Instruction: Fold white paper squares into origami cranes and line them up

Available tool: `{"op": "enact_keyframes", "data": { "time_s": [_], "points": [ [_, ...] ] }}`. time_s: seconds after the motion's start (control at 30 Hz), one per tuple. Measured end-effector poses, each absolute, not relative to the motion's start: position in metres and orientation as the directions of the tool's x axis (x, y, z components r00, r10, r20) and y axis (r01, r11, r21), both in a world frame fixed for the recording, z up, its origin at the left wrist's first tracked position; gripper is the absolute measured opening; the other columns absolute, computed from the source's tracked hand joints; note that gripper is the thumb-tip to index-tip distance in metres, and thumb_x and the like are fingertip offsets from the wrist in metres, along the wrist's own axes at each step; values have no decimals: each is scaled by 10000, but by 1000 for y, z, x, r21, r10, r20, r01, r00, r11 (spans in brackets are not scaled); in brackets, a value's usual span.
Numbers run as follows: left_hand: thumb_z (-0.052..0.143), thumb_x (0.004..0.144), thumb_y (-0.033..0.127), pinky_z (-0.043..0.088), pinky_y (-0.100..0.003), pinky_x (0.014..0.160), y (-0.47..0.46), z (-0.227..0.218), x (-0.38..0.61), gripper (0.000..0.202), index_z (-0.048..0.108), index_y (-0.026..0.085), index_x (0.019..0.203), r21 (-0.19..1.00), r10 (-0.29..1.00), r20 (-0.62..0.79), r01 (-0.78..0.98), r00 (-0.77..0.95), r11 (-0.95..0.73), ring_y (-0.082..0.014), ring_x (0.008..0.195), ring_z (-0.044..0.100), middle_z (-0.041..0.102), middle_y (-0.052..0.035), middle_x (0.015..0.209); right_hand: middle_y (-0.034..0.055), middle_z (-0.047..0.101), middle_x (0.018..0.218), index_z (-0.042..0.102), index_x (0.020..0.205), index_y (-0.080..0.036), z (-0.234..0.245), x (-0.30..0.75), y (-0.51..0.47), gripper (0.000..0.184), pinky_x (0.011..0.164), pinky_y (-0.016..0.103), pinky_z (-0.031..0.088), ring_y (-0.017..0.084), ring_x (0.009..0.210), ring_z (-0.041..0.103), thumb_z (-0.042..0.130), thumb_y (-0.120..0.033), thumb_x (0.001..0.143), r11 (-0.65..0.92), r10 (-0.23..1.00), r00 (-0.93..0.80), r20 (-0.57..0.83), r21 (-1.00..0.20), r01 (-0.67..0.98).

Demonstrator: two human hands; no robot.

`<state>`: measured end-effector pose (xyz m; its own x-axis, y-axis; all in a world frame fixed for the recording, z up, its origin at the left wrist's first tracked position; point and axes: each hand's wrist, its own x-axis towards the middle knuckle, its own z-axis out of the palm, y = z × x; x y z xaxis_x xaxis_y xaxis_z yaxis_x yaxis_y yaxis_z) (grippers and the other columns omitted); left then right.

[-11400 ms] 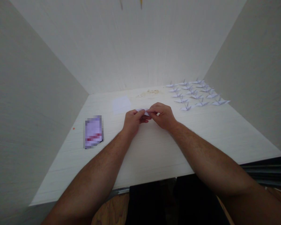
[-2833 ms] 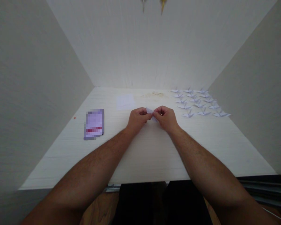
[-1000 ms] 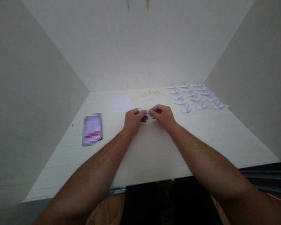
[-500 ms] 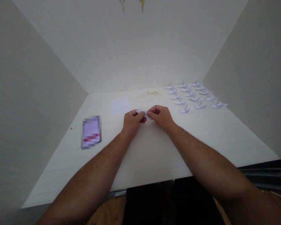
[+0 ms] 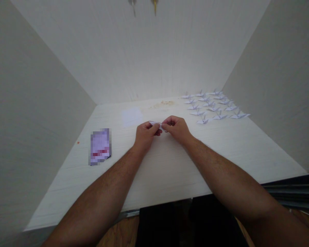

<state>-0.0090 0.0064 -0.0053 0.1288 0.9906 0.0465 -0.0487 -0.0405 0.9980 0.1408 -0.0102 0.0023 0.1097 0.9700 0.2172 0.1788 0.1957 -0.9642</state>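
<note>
A small folded piece of white paper [image 5: 156, 123] is pinched between both hands above the middle of the table. My left hand [image 5: 146, 132] grips its left end, thumb on top and fingers curled beneath. My right hand [image 5: 177, 128] pinches the right end between thumb and forefinger, close to the left fingertips. Much of the paper is hidden by the fingers, so its exact folded shape cannot be made out. Behind and left of my hands lies a flat white sheet of paper [image 5: 132, 116].
Several white origami cranes [image 5: 213, 107] stand in rows at the back right of the white table [image 5: 167, 171]. A blurred-out purple object [image 5: 100, 146] lies at the left. Tan specks [image 5: 167, 103] mark the table near the back wall [image 5: 157, 55]. Side walls enclose both sides.
Both hands keep their pinch on the folded paper, with hardly any finger movement. The view has shifted very slightly.
</note>
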Motion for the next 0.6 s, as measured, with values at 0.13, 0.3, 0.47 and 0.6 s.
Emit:
{"op": "enact_keyframes", "data": {
  "time_s": [0.13, 0.3, 0.47, 0.6],
  "points": [
    [748, 714, 379, 527, -258, 619, 6, -6, -9, 256, 698, 136, 774, 994, 986, 72, -90, 151, -59, -121, 599, 623, 683, -36, 666, -8, 655, 624, 650, 716, -172, 0, 140, -9, 130, 557, 256, 477, 110, 564, 581, 714, -281, 683, 153, 980, 110, 165, -982, 113],
    [748, 716, 377, 530, -269, 641, 6, -5, -9, 271, 700, 139, 837, 988, 983, 92, -134, 157, -71, -125, 621, 635, 686, -29, 684, -12, 660, 631, 643, 713, -179, 2, 139, -9, 153, 566, 261, 524, 108, 565, 598, 736, -294, 674, 125, 987, 101, 128, -992, 36],
    [778, 676, 352, 524, -272, 645, 3, -3, -9, 276, 700, 135, 826, 990, 985, 95, -121, 145, -77, -125, 630, 631, 693, -36, 700, -10, 665, 627, 640, 704, -183, 4, 139, -11, 167, 551, 254, 525, 110, 564, 604, 748, -303, 663, 131, 987, 95, 133, -991, 25],
    [766, 686, 326, 508, -261, 622, 4, -4, -9, 245, 700, 132, 820, 990, 981, 117, -97, 153, -103, -120, 614, 614, 683, -32, 679, -8, 660, 606, 653, 701, -178, 3, 139, -11, 166, 536, 242, 502, 107, 552, 596, 753, -303, 657, 157, 983, 92, 161, -987, 43]
  ]
}}
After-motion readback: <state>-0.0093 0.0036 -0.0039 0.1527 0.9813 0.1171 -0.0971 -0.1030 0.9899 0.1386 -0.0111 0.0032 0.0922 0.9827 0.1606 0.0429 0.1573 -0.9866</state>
